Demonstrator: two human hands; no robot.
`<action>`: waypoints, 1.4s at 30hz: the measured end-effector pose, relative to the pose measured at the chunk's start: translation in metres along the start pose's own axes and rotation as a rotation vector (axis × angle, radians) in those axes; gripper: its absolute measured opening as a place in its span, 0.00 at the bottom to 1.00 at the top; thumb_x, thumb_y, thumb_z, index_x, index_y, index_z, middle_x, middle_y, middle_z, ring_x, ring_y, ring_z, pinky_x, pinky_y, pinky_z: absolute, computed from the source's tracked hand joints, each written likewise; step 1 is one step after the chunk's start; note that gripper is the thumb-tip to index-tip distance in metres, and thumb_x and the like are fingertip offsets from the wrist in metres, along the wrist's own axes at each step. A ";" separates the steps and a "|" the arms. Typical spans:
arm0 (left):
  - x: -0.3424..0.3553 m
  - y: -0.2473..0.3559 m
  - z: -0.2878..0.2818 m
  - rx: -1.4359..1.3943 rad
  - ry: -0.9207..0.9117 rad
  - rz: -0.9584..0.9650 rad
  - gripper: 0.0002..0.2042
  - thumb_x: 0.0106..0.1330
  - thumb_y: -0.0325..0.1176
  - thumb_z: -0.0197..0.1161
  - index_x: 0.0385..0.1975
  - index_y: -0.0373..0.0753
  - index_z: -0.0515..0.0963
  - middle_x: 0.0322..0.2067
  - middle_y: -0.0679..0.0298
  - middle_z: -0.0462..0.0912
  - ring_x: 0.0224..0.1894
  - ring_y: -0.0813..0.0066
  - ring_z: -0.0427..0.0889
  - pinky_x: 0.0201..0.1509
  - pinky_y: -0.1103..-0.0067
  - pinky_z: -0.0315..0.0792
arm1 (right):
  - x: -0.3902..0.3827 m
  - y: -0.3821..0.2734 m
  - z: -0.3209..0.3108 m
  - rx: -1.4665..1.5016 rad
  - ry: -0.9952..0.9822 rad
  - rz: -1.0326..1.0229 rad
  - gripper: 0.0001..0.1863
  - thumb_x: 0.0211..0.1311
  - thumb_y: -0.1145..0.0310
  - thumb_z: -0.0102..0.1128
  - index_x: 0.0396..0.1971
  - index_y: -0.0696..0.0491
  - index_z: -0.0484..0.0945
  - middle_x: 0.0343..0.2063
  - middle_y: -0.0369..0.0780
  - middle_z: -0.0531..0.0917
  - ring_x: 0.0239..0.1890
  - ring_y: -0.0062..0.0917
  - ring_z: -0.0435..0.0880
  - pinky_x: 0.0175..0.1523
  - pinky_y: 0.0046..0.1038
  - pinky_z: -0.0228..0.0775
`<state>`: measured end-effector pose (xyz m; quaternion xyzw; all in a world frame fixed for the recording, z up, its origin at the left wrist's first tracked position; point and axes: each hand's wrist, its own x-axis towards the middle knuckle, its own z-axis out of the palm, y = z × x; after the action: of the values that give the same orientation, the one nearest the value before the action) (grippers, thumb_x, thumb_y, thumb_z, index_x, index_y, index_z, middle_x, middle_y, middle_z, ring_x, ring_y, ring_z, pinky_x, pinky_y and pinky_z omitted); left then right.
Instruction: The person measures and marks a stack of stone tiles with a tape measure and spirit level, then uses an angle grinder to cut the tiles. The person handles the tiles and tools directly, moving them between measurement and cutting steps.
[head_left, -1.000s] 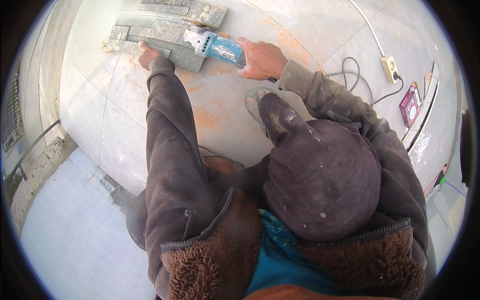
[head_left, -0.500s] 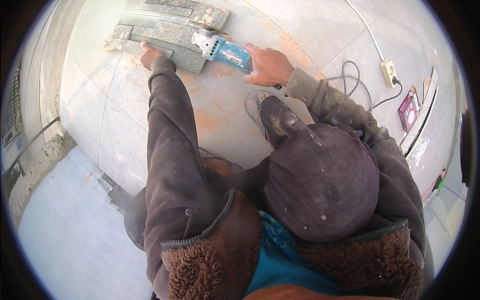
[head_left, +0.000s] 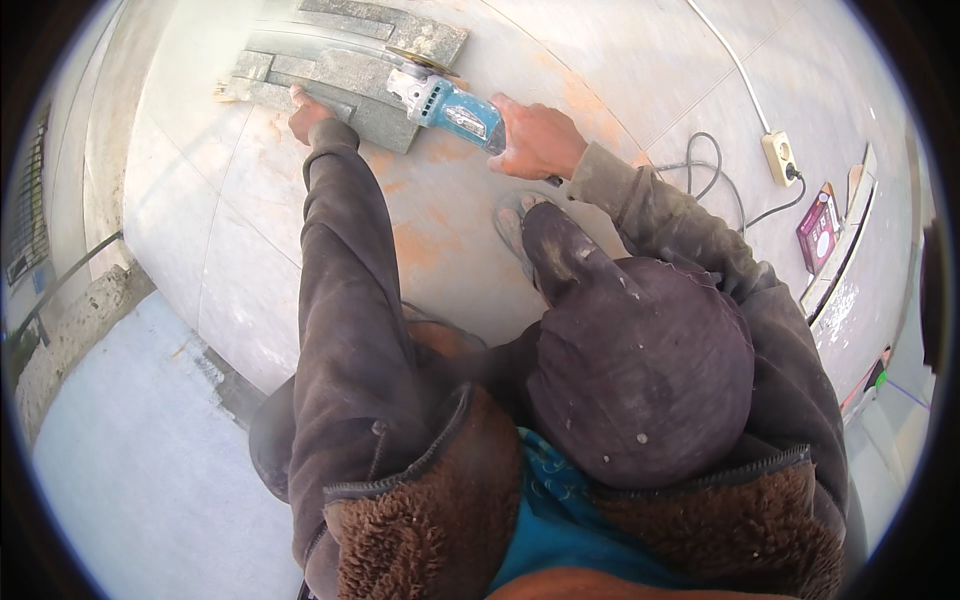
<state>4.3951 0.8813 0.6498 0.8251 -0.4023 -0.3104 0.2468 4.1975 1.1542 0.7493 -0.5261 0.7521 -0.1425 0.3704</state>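
A grey split-stone cladding panel (head_left: 345, 72), made of staggered strips, lies on the tiled floor at the top. My left hand (head_left: 308, 116) grips its near edge toward the left, fingers closed against it; part of the fingers is hidden. My right hand (head_left: 540, 142) is wrapped round the rear of a blue angle grinder (head_left: 464, 113). The grinder's thin disc (head_left: 424, 61) stands edge-on at the panel's right part. A pale line runs leftward from the disc across the stone, and whitish dust blurs the panel's far left.
A white extension socket (head_left: 779, 158) with a dark plugged-in cable (head_left: 715, 170) lies on the right, near a purple box (head_left: 819, 230). Orange dust (head_left: 425, 240) streaks the floor tiles. My sandalled foot (head_left: 512, 230) is just below the grinder. A pale blue surface (head_left: 140, 430) lies at lower left.
The whole view has shifted slightly, moving the panel, grinder and floor a little right and down in the picture. Both hands keep their hold. The dust at upper left has spread.
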 end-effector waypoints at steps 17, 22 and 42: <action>-0.026 -0.008 0.007 -0.005 0.024 0.055 0.42 0.70 0.67 0.50 0.39 0.20 0.80 0.38 0.38 0.85 0.43 0.42 0.85 0.47 0.57 0.79 | 0.007 0.000 -0.009 0.043 0.040 -0.061 0.39 0.42 0.59 0.68 0.59 0.56 0.70 0.32 0.52 0.86 0.36 0.49 0.86 0.42 0.45 0.78; -0.043 -0.005 0.009 -0.045 0.029 0.034 0.41 0.70 0.66 0.50 0.39 0.20 0.80 0.38 0.39 0.85 0.43 0.42 0.85 0.47 0.57 0.78 | 0.017 0.004 -0.004 0.006 0.049 -0.050 0.40 0.43 0.58 0.67 0.59 0.57 0.69 0.33 0.50 0.86 0.38 0.48 0.86 0.42 0.44 0.79; -0.052 -0.012 0.015 -0.027 0.040 0.065 0.42 0.70 0.66 0.49 0.38 0.19 0.80 0.37 0.38 0.85 0.41 0.43 0.85 0.44 0.57 0.78 | 0.027 -0.002 -0.011 -0.022 0.014 -0.032 0.29 0.46 0.59 0.65 0.47 0.59 0.74 0.34 0.51 0.86 0.39 0.47 0.87 0.44 0.43 0.79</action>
<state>4.3652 0.9279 0.6479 0.8143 -0.4197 -0.2910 0.2757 4.1866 1.1272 0.7474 -0.5413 0.7477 -0.1439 0.3569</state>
